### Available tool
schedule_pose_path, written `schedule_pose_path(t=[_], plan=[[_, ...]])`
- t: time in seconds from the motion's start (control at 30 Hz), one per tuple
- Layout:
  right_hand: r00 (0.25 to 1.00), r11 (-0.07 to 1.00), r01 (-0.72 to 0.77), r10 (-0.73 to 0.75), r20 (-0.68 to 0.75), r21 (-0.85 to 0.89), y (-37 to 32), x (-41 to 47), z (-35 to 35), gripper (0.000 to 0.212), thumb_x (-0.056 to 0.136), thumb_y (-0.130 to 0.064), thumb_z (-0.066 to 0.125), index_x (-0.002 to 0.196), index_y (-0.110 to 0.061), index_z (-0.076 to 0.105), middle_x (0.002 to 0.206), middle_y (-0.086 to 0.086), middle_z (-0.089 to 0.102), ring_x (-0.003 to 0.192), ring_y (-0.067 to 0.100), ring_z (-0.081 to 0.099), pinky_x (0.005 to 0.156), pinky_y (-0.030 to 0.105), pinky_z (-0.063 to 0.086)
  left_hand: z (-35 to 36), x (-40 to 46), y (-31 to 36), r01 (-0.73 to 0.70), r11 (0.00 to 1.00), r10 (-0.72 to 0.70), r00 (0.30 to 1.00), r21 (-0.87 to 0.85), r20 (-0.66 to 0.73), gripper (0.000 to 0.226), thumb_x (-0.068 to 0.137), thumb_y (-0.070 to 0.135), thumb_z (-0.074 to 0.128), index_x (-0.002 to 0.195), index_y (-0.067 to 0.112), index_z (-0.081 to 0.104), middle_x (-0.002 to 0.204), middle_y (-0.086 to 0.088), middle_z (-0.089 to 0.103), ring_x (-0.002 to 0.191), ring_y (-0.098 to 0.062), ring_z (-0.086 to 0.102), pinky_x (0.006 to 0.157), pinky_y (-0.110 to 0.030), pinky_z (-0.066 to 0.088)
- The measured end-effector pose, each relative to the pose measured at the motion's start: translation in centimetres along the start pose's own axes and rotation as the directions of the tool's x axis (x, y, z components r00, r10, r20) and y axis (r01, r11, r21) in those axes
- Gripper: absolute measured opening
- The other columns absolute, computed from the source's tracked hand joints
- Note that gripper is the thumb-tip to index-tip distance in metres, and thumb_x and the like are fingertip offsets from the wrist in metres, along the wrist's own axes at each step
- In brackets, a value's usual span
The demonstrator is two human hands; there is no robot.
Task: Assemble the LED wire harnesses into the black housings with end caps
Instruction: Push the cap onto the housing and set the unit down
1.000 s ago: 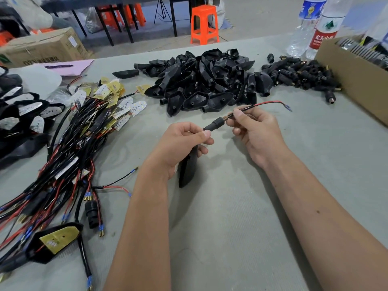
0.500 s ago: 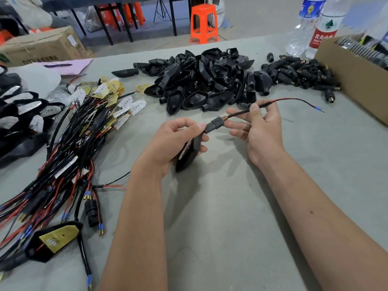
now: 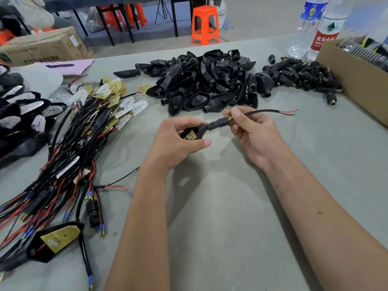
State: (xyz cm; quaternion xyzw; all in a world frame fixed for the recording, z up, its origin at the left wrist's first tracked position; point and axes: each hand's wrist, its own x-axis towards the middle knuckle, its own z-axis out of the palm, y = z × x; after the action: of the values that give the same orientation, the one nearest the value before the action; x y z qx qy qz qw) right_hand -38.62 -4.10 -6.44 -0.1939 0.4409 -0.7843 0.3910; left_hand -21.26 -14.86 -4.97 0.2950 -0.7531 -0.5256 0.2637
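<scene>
My left hand (image 3: 178, 141) grips a black housing (image 3: 194, 133) with a yellow LED board showing inside it. A black end cap (image 3: 218, 123) with a brass tip sits at the housing's neck. My right hand (image 3: 254, 133) pinches the harness wire (image 3: 270, 111) just behind the cap; the wire's red and black ends trail to the right. A pile of empty black housings (image 3: 210, 82) lies beyond my hands. Loose end caps (image 3: 302, 75) are heaped at the far right. A bundle of LED wire harnesses (image 3: 69, 148) covers the left of the table.
A cardboard box (image 3: 352, 80) stands at the right edge, with two water bottles (image 3: 315, 28) behind it. Finished housings (image 3: 23, 114) lie stacked at the far left, and one assembled unit (image 3: 56, 238) rests near the front left. An orange stool (image 3: 205, 24) stands beyond the table.
My left hand has turned the housing so its LED board faces up. The end cap has slid along the wire toward the housing's neck, and the wire's free end has drawn closer.
</scene>
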Motion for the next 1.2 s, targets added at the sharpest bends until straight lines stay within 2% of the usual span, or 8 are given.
schedule_pose_path(t=[0.1,0.27,0.4,0.6,0.77,0.87,1.03,1.2], plan=[[0.999,0.993,0.025,-0.027,-0.022,-0.114,0.3,-0.1,0.3,0.003,0.09,-0.003,0.074,0.093,-0.001,0.074,0.093,0.014,0.075,0.081,0.015,0.068,0.074,0.02,0.056,0.2,0.2,-0.3,-0.001,0.998,0.005,0.999,0.068,-0.05,0.027,0.073,0.016,0.092,0.095,0.027,0.082,0.088,0.013,0.076,0.078,-0.004,0.065,0.081,-0.027,0.054],[0.993,0.968,0.093,-0.106,-0.042,-0.235,0.7,-0.3,0.7,0.005,0.09,-0.002,0.075,0.087,-0.005,0.075,0.077,0.007,0.074,0.07,0.013,0.069,0.069,0.022,0.058,0.4,0.4,-0.7,0.0,0.987,0.018,0.993,0.16,-0.117,0.017,0.075,0.021,0.09,0.085,0.032,0.082,0.078,0.014,0.074,0.076,-0.009,0.064,0.074,-0.027,0.051],[0.985,0.969,0.127,-0.148,-0.089,-0.21,0.8,-0.3,0.7,0.002,0.093,0.0,0.072,0.093,0.001,0.074,0.082,0.013,0.077,0.072,0.018,0.073,0.068,0.022,0.06,0.4,0.4,-0.6,-0.024,0.985,0.043,0.993,0.17,-0.108,0.019,0.075,0.019,0.09,0.09,0.029,0.083,0.076,0.014,0.072,0.069,-0.002,0.06,0.067,-0.016,0.044],[0.971,0.934,0.175,-0.215,-0.1,-0.311,1.1,-0.4,0.7,0.011,0.097,-0.001,0.067,0.093,-0.008,0.072,0.083,0.01,0.079,0.068,0.02,0.075,0.06,0.023,0.059,0.3,0.4,-0.5,-0.053,0.982,0.078,0.988,0.184,-0.131,0.017,0.076,0.019,0.089,0.089,0.029,0.082,0.08,0.011,0.073,0.072,-0.005,0.063,0.069,-0.02,0.048],[0.982,0.934,0.177,-0.188,-0.004,-0.311,1.0,-0.6,0.7,0.008,0.092,-0.004,0.075,0.088,-0.01,0.076,0.084,0.014,0.077,0.082,0.023,0.075,0.07,0.027,0.061,0.9,0.4,-0.7,-0.062,0.975,0.092,0.987,0.215,-0.131,0.015,0.077,0.023,0.088,0.086,0.034,0.081,0.076,0.018,0.071,0.077,-0.009,0.064,0.068,-0.022,0.046],[0.971,0.926,0.217,-0.236,-0.026,-0.309,1.0,-0.6,0.6,0.014,0.089,-0.001,0.077,0.081,-0.012,0.077,0.081,0.016,0.076,0.082,0.025,0.076,0.071,0.027,0.061,1.3,0.4,-0.5,-0.064,0.977,0.089,0.989,0.206,-0.115,0.013,0.078,0.025,0.087,0.087,0.034,0.082,0.077,0.013,0.073,0.08,-0.015,0.065,0.071,-0.029,0.048],[0.959,0.905,0.264,-0.282,-0.008,-0.335,0.8,-0.3,0.3,0.01,0.087,0.0,0.079,0.087,-0.007,0.073,0.091,0.02,0.076,0.087,0.028,0.075,0.073,0.029,0.059,1.5,0.6,-0.5,-0.056,0.973,0.08,0.992,0.222,-0.101,0.012,0.08,0.028,0.086,0.09,0.031,0.083,0.07,0.016,0.069,0.069,-0.007,0.056,0.068,-0.024,0.041],[0.946,0.871,0.312,-0.322,0.041,-0.379,0.7,-0.3,0.4,0.013,0.087,0.002,0.078,0.085,-0.009,0.071,0.091,0.023,0.075,0.085,0.025,0.074,0.074,0.027,0.058,0.9,0.5,-0.5,-0.041,0.989,0.052,0.995,0.141,-0.08,0.011,0.08,0.025,0.087,0.09,0.03,0.083,0.07,0.011,0.07,0.068,-0.011,0.055,0.068,-0.028,0.043]])
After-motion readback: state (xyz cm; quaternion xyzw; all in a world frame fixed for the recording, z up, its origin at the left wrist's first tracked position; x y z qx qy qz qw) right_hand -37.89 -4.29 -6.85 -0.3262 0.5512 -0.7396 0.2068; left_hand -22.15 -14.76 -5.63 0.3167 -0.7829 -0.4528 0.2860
